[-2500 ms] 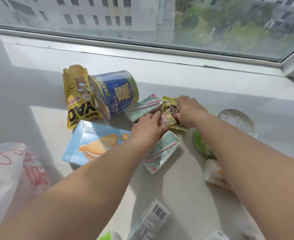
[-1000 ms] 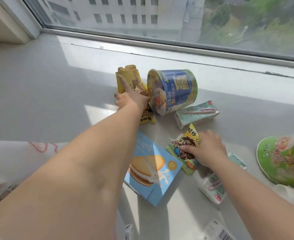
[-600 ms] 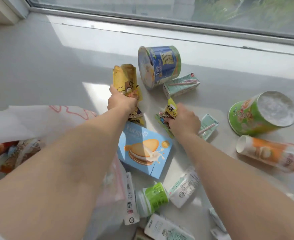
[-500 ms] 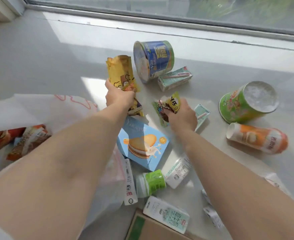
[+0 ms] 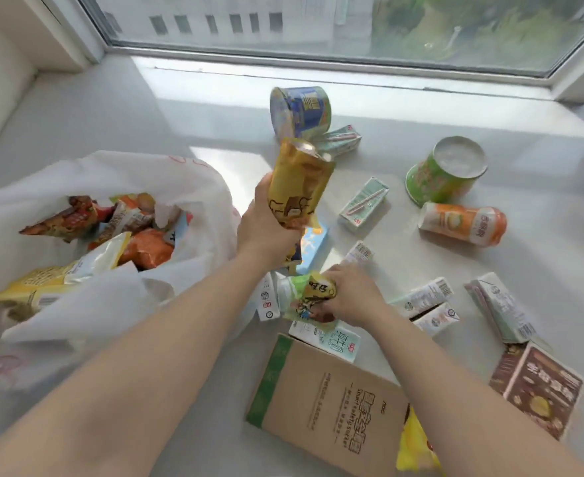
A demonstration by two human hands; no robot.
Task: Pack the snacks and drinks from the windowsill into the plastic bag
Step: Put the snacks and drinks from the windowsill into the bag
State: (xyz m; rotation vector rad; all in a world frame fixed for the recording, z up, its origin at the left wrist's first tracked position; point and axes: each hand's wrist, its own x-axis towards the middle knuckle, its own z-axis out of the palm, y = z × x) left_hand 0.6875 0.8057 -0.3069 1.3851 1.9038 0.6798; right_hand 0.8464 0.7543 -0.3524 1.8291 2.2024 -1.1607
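Two packets gripped: yellow packet (image 5: 297, 187) in left hand (image 5: 266, 222), small packet (image 5: 313, 299) in right hand (image 5: 352, 294).

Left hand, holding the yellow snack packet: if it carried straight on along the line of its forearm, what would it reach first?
Probably the blue cup lying on its side on the windowsill. The left hand grips the yellow packet above the sill, so it might pass over the cup; depth is unclear.

Left hand (image 5: 266, 222) is up off the windowsill (image 5: 111, 108), fingers wrapped round a yellow snack bag (image 5: 297, 184). Right hand (image 5: 351, 294) sits lower, nearer the sill's front edge, pinching a small green-yellow packet (image 5: 309, 299). Both forearms reach forward.
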